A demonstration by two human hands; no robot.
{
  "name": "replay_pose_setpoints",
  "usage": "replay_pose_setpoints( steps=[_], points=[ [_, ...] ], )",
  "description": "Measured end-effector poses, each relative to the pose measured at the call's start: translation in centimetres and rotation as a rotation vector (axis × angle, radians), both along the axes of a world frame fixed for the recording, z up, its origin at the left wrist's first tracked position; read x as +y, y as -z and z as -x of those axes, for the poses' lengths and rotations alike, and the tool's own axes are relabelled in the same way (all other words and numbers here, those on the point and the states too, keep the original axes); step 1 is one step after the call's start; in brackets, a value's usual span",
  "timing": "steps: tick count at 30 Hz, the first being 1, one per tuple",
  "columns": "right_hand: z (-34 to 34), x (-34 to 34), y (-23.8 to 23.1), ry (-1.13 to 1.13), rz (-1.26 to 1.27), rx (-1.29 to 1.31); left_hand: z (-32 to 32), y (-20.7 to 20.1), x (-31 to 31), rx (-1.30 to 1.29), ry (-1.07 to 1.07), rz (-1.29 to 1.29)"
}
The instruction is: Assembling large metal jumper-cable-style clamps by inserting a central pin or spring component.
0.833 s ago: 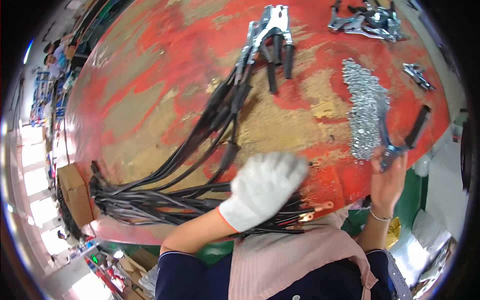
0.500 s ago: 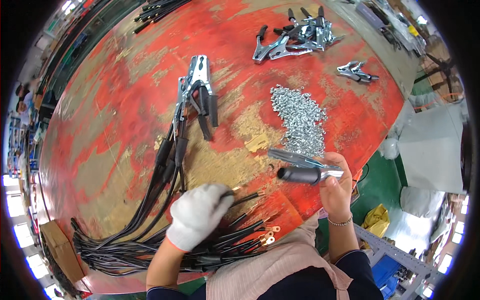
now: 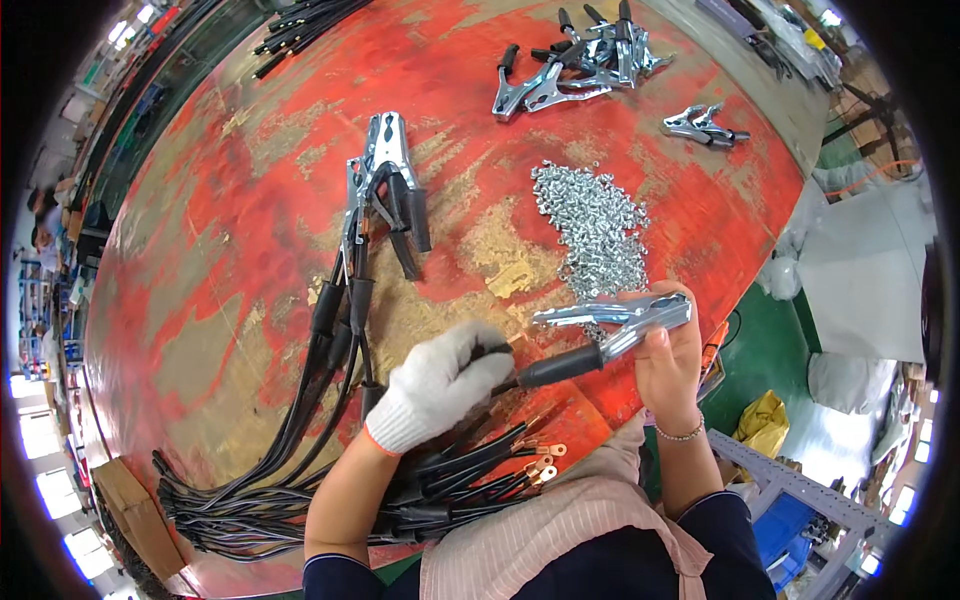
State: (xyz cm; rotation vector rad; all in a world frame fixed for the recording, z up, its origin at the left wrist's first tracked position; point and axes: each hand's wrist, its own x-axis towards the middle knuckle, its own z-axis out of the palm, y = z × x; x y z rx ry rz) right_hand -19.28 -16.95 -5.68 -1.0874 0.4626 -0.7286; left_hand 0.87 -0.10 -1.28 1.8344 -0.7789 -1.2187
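Note:
My left hand (image 3: 432, 387), in a white glove, is closed round a black cable (image 3: 506, 385). The cable's end meets the black handle sleeve of a silver spring clamp (image 3: 625, 328); whether it sits inside the sleeve I cannot tell. My bare right hand (image 3: 672, 372) grips this clamp, its thumb in front and its fingers behind. Below the glove lies a bundle of black cables (image 3: 245, 508), several ending in copper ring lugs (image 3: 546, 463). Clamps joined to cables (image 3: 388, 150) lie farther off to the left.
A heap of small silver screws (image 3: 598, 228) lies beyond my right hand. Loose clamps (image 3: 550, 88) are piled at the far side, with another clamp (image 3: 705, 126) to their right. More black cables (image 3: 300, 30) lie far left. A cardboard box (image 3: 138, 510) stands at lower left.
My left hand has moved right and away from me, bringing the cable up to the clamp's handle. My right hand has turned the clamp, so its sleeve now slants toward the glove.

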Motion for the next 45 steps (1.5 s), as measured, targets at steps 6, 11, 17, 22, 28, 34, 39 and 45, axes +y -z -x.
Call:
replay_pose_setpoints(
  steps=[6,11,17,22,28,34,39,45],
  points=[
    [-0.3,0.8,-1.5,-0.119,0.113,-0.004,0.9,-0.3,0.3,-0.053,0.013,0.01],
    [-1.1,1.0,-2.7,-0.164,0.172,-0.036,0.9,-0.5,0.3,0.001,0.011,-0.005],
    [-1.4,1.8,-3.0,-0.15,0.158,-0.043,1.0,-0.3,0.3,-0.022,0.003,-0.023],
    [-1.2,1.7,-2.9,-0.168,0.134,-0.038,1.0,0.1,0.2,-0.009,0.001,-0.038],
    [-1.3,1.7,-2.8,-0.204,0.096,-0.047,1.1,0.6,0.1,0.004,-0.016,-0.005],
    [-1.4,1.8,-2.5,-0.196,0.067,-0.072,1.0,0.5,0.0,-0.02,0.003,-0.013],
    [-1.2,1.8,-2.6,-0.201,0.036,-0.059,1.5,0.7,0.1,-0.143,0.016,0.094],
    [-2.4,0.1,-2.7,-0.21,0.016,-0.004,0.0,0.1,-1.5,-0.278,0.206,0.105]
  ],
)
